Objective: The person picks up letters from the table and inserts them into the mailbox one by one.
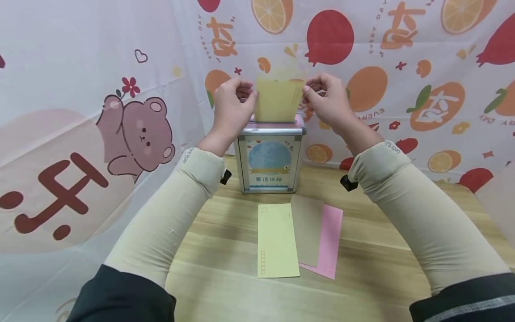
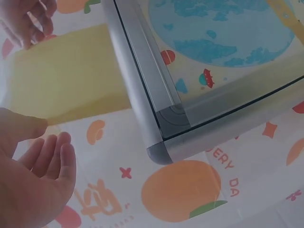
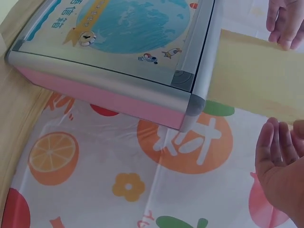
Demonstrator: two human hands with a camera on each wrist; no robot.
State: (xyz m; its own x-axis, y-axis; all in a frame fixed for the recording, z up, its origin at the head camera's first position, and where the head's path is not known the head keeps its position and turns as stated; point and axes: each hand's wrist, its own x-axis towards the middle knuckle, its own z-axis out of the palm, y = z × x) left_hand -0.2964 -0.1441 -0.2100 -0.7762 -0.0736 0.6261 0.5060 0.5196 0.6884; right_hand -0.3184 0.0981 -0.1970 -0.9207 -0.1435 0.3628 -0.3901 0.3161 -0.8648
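Observation:
A yellow envelope (image 1: 277, 99) stands upright over the top of a silver-framed mailbox (image 1: 270, 163) with a blue globe picture on its front. My left hand (image 1: 237, 105) pinches the envelope's left edge, while the right edge is pinched by my right hand (image 1: 327, 100). In the left wrist view, my left thumb lies at the border of the envelope (image 2: 71, 76). The right wrist view shows the envelope (image 3: 259, 76) stretched between both hands. Its lower end meets the mailbox top; whether it is inside a slot I cannot tell.
On the wooden table (image 1: 225, 268) before the mailbox lie a pale yellow envelope (image 1: 277, 241), a brown envelope (image 1: 309, 230) and a pink envelope (image 1: 331, 241), partly overlapping. A fruit-printed cloth (image 1: 402, 89) hangs close behind the mailbox, and a bear-printed cloth (image 1: 80, 134) at the left.

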